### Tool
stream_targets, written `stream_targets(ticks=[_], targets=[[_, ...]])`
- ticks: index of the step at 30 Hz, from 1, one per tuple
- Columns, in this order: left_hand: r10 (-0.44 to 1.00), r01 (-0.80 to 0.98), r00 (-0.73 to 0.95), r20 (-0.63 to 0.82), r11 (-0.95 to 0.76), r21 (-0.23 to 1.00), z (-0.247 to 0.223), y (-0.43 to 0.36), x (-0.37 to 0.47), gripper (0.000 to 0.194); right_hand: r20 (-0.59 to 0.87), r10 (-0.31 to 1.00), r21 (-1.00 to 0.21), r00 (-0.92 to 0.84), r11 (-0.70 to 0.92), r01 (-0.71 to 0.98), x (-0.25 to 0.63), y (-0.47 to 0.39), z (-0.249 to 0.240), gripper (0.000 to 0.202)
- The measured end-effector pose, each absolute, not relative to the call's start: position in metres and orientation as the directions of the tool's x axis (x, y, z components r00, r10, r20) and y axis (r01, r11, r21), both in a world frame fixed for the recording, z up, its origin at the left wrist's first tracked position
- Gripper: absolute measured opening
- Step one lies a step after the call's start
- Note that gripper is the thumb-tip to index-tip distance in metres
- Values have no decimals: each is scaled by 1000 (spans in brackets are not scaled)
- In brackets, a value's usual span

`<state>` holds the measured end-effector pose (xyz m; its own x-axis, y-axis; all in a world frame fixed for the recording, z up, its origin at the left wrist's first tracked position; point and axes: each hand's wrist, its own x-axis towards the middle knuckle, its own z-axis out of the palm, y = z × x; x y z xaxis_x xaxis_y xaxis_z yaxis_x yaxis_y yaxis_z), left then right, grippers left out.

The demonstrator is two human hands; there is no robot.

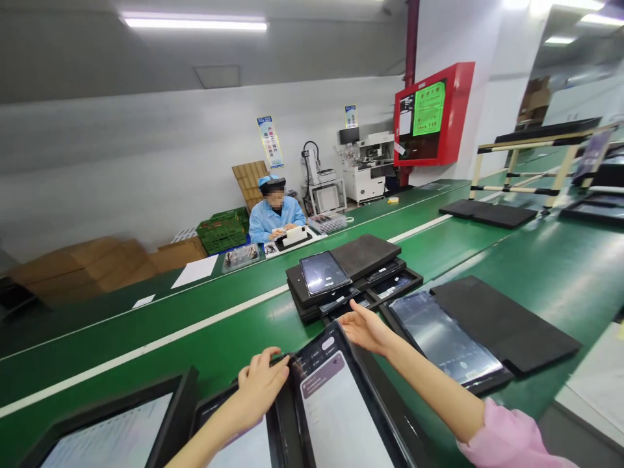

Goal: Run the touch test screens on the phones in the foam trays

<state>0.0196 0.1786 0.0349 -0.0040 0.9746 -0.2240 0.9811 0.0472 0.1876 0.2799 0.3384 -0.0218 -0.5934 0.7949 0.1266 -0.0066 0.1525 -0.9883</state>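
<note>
While palm-down, left hand (pixel 263 385) at lit tablet (pixel 337 411), grip unclear; right hand (pixel 366 329) thumb-up at its corner, grip apart.

We have a single view, worn on the person's head, so no second one shares its scene. It looks forward and down from above the near edge of the green bench (pixel 219 338), close over the two forearms, which enter from below. We also see across to the far wall (pixel 146 149) and ceiling (pixel 97 58), with the horizon tilted.
</note>
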Motion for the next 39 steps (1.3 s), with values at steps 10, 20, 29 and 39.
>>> stream_targets(ticks=[10,20,29,39], targets=[[976,849,-16,-217,128,512,41,170,-33,47,428,720,-708,-546,643,292,285,291,-43,50],[965,815,52,-256,108,570,54,141,-55,81,445,513,-580,-734,790,200,334,262,-52,49],[976,910,52,-210,41,414,38,176,-50,59,426,746,-679,-511,638,364,298,274,-68,58],[966,920,85,-243,18,391,51,133,-18,64,447,734,-769,-511,607,199,330,239,-64,49]])
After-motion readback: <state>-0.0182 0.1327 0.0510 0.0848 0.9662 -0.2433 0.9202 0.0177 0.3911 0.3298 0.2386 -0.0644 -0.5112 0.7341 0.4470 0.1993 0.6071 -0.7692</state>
